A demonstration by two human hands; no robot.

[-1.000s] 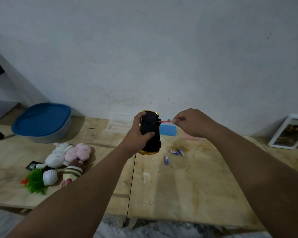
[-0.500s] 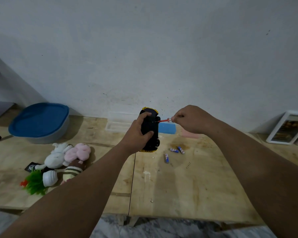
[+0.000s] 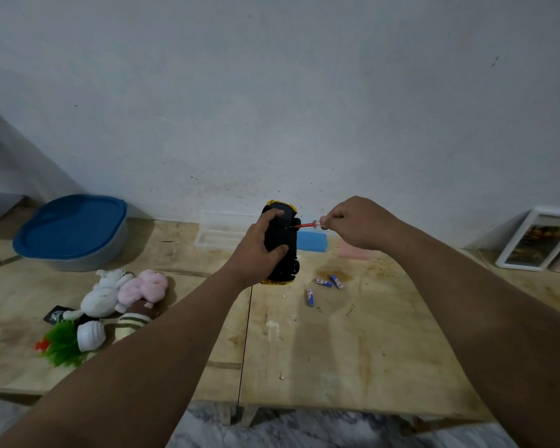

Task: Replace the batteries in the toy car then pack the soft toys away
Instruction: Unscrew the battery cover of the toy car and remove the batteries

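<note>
My left hand [image 3: 262,245] grips the toy car [image 3: 283,250], a black and yellow car held on end above the table with its black underside facing me. My right hand [image 3: 358,221] pinches a small screwdriver [image 3: 305,225] with a red shaft, whose tip touches the car's underside. Three blue batteries [image 3: 324,284] lie on the wood below the car. Soft toys [image 3: 110,302], white, pink, striped and green, lie in a heap at the left.
A grey tub with a blue lid [image 3: 72,231] stands at the back left. A clear plastic box [image 3: 220,231], a blue block [image 3: 312,242] and a pink block [image 3: 356,252] lie by the wall. Picture frames [image 3: 537,240] lean at the right. The wooden table [image 3: 353,350] ends near me.
Both hands with the car and screwdriver have stayed together, shifting slightly up in view. The screwdriver tip remains on the car's underside.
</note>
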